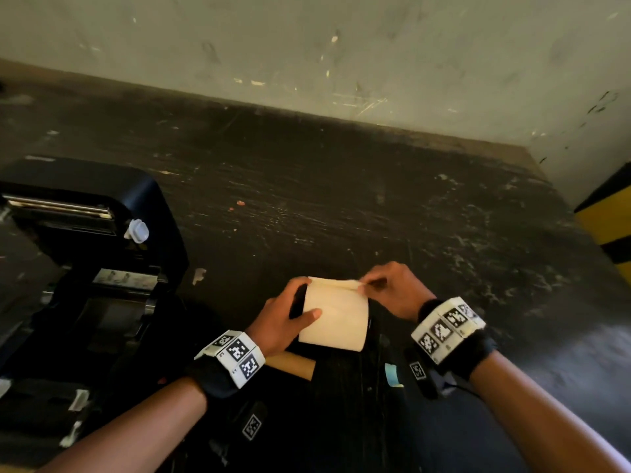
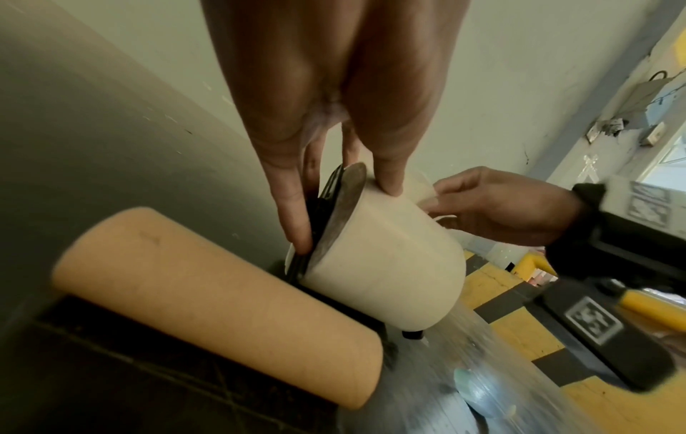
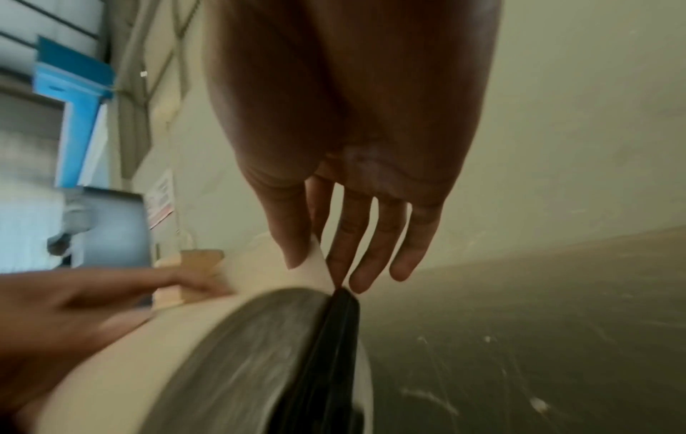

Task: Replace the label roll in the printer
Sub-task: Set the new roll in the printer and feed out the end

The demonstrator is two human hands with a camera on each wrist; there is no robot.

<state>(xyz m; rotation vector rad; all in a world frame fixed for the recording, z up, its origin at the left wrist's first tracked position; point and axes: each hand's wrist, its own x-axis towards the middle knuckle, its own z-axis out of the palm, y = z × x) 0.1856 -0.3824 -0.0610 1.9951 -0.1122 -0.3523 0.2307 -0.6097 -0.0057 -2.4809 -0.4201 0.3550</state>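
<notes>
No readable text anywhere, only coded square markers on wristbands [image 1: 235,356].

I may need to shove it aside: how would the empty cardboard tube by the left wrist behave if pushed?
The tube lies on its side, round and bare, so it would likely roll. It looks hollow cardboard: probably light, fairly stiff, crushable under a hard squeeze.

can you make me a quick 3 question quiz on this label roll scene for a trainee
1. True or false: the printer stands with its lid open.
2. Which hand pinches the loose paper end of the label roll? A) left hand B) right hand
3. Fill in: the bare cardboard ____ lies beside the roll, under the left hand.

Key: 1 true. 2 B; the left hand grips the roll's end. 3 core.
</notes>
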